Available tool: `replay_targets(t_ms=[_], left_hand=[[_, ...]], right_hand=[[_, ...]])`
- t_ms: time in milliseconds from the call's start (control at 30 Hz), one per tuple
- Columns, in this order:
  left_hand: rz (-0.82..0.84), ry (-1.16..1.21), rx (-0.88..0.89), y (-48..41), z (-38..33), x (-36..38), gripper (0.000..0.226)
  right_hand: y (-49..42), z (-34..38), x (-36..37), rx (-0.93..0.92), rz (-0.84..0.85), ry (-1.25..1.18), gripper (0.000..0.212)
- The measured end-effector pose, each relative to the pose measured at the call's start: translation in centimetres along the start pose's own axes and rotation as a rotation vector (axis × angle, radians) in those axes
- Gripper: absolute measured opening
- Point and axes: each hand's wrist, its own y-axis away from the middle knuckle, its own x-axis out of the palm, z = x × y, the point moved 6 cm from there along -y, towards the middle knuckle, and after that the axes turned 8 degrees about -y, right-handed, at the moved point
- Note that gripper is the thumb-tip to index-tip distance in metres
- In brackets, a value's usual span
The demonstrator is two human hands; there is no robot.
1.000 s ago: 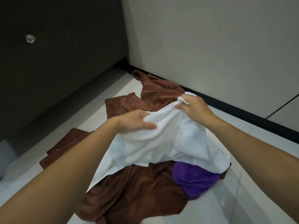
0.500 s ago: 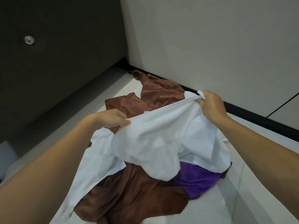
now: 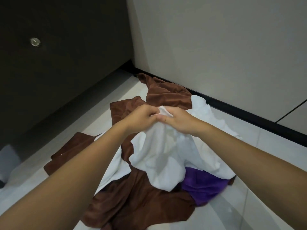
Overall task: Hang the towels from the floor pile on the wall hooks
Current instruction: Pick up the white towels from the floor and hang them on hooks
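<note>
Centrally, the left hand (image 3: 142,117) and right hand (image 3: 178,121) were touching, fingers curled and pinching one bunched corner of the white towel (image 3: 159,155). The towel draped down from that grip onto the floor pile. Brown towels (image 3: 136,198) lay beneath it from 12 round to 7 o'clock, and a purple towel (image 3: 203,188) lay at 5 o'clock.

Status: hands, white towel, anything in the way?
Left hand and right hand pinch the white towel at its top edge, close together. Towel partly lifted, lower folds on the brown towel and purple towel. Nothing blocking; hooks not in view.
</note>
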Motion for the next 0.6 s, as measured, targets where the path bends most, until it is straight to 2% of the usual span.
replay_targets(t_ms=[133, 233, 300, 400, 467, 600], left_hand=[[0.179, 0.225, -0.111, 1.2, 0.9, 0.0, 0.024], [0.221, 0.211, -0.258, 1.7, 2.8, -0.1, 0.026], [0.119, 0.198, -0.331, 1.7, 3.5, -0.6, 0.027], [-0.132, 0.217, -0.428, 1.7, 3.2, -1.6, 0.027], [-0.249, 0.318, -0.481, 1.6, 2.6, -1.4, 0.025], [-0.301, 0.579, -0.538, 0.9, 1.4, 0.3, 0.021]], right_hand=[[0.9, -1.2, -0.7, 0.073, 0.055, 0.084, 0.031], [0.3, -1.6, -1.9, 0.089, -0.101, 0.068, 0.029], [0.1, -1.9, -3.1, 0.109, -0.268, 0.092, 0.032], [0.5, -1.9, -3.9, 0.124, -0.432, 0.087, 0.020], [0.7, -1.0, -3.2, 0.075, -0.467, 0.010, 0.022], [0.5, 1.7, -0.5, -0.045, -0.420, 0.057, 0.024]])
